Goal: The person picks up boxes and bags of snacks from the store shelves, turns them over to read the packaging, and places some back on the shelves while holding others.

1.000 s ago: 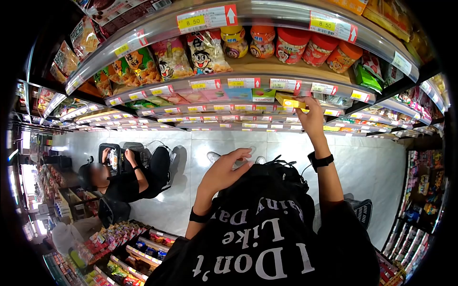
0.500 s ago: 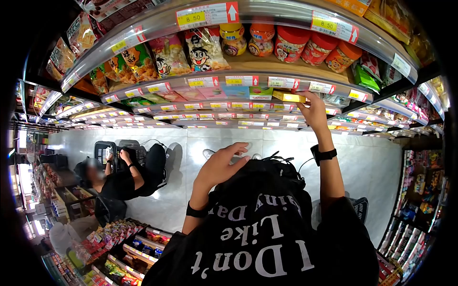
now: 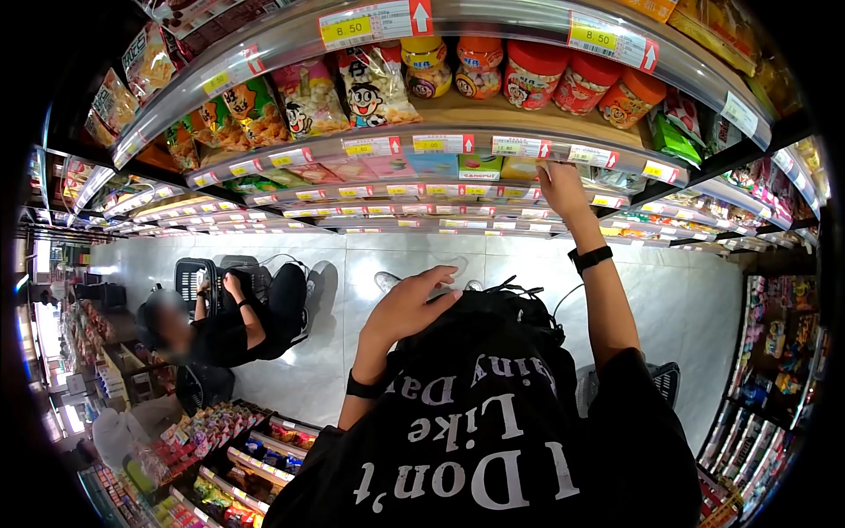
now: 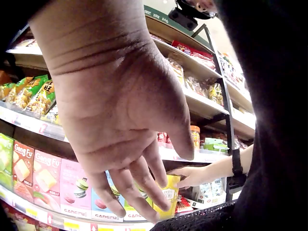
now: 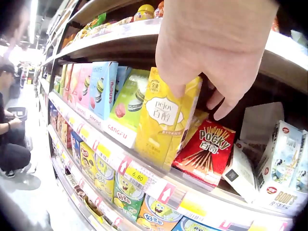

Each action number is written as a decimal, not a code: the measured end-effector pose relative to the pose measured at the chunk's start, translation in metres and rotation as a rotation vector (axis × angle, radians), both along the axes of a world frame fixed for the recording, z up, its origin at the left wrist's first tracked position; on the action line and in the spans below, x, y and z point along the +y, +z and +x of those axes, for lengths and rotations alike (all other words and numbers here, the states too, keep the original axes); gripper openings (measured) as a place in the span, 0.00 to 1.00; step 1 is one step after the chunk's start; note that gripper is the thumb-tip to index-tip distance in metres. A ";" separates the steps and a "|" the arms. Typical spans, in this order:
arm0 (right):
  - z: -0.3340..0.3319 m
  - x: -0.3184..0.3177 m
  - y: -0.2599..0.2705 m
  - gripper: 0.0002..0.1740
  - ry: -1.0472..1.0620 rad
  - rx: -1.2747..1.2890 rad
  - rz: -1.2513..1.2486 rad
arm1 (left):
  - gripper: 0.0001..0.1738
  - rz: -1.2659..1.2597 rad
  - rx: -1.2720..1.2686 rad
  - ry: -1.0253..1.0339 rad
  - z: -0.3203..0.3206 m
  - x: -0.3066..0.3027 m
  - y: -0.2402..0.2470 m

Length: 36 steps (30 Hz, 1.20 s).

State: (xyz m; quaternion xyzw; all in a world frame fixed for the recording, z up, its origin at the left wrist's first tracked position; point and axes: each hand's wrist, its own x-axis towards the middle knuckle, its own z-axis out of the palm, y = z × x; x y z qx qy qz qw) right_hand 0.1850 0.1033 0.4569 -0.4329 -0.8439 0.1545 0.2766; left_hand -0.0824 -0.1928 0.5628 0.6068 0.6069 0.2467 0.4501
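Observation:
My right hand reaches to the shelf and grips a yellow Pejoy biscuit-stick box by its upper right part. In the right wrist view the thumb lies over the box's front, while other fingers hang bent past its right side. The box stands upright, its base at the shelf's front edge, between a green Gangfu box and a red Pocky box. My left hand is held in front of my body with nothing in it, its fingers relaxed and spread in the left wrist view.
Pink and blue Gangfu boxes line the same shelf. White boxes lean at its right. Above are snack bags and lidded jars. On the left, a person crouches by a basket; another basket is behind my right arm.
My right hand has turned the yellow box from tilted out over the shelf edge to upright in the row. The left hand stays nearly still.

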 end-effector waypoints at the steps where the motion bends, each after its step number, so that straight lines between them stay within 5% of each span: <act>1: -0.002 0.005 -0.013 0.08 -0.027 -0.059 0.030 | 0.28 -0.001 0.003 0.000 -0.001 -0.001 -0.001; 18: -0.029 0.046 -0.021 0.22 -0.164 -0.602 -0.108 | 0.29 -0.090 -0.209 -0.048 0.002 -0.006 0.005; 28: -0.035 0.060 -0.017 0.30 -0.192 -0.373 -0.652 | 0.30 -0.091 -0.182 -0.021 0.007 -0.016 -0.010; 29: -0.032 0.060 -0.017 0.30 -0.191 -0.372 -0.647 | 0.30 -0.089 -0.178 -0.011 0.008 -0.016 -0.012; 31: -0.016 0.053 -0.032 0.26 -0.169 -0.409 -0.231 | 0.31 -0.080 -0.173 -0.002 0.007 -0.017 -0.011; 32: -0.002 0.051 -0.063 0.22 -0.188 -0.179 0.090 | 0.29 -0.082 -0.162 0.013 0.008 -0.018 -0.009; 36: 0.045 0.031 -0.058 0.24 -0.272 -0.177 0.029 | 0.27 -0.059 -0.151 0.035 0.007 -0.020 -0.019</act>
